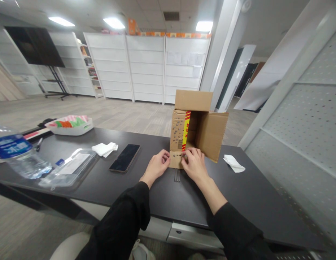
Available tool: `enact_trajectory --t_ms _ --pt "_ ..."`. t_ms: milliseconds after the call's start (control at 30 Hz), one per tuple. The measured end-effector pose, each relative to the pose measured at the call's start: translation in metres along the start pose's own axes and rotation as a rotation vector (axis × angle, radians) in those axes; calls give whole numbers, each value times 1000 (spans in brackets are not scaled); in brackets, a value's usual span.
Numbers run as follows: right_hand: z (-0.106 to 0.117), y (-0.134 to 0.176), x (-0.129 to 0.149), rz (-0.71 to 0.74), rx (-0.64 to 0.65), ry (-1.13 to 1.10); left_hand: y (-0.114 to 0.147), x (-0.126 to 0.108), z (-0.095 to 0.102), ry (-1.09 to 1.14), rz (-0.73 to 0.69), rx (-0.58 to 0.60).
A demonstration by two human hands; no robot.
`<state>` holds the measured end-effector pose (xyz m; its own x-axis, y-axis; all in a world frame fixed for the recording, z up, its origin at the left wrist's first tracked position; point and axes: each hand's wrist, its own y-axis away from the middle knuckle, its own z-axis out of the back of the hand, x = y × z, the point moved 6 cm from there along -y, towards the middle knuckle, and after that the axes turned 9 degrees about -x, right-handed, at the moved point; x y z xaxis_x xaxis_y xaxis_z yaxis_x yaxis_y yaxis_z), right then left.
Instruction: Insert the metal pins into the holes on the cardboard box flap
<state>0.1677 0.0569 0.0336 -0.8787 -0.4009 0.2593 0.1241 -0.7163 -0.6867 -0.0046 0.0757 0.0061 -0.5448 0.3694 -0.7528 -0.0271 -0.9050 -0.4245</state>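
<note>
An open cardboard box [177,126] stands on the dark desk, its opening toward me and a yellow and red tape strip down its front. Many small dark round spots dot the left part of that front. The lower flap [175,163] hangs toward me with a row of several small dark dots. My left hand [158,163] has its fingers curled at the flap's left edge. My right hand [195,162] pinches at the right end of the row; whatever is between its fingertips is too small to make out. Thin metal rods [177,176] stick out below the flap.
On the left lie a black phone [125,158], white tissue [105,148], a clear plastic case [73,168], a water bottle [14,150] and a white tray [72,130] with colourful contents. Another tissue [234,163] is at right. A perforated panel [311,126] borders the desk's right side.
</note>
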Motion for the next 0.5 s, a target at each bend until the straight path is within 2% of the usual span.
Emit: enact_trajectory --t_ms 500 --pt "-3 -1 4 -11 0 -16 -1 0 -1 0 -2 -1"
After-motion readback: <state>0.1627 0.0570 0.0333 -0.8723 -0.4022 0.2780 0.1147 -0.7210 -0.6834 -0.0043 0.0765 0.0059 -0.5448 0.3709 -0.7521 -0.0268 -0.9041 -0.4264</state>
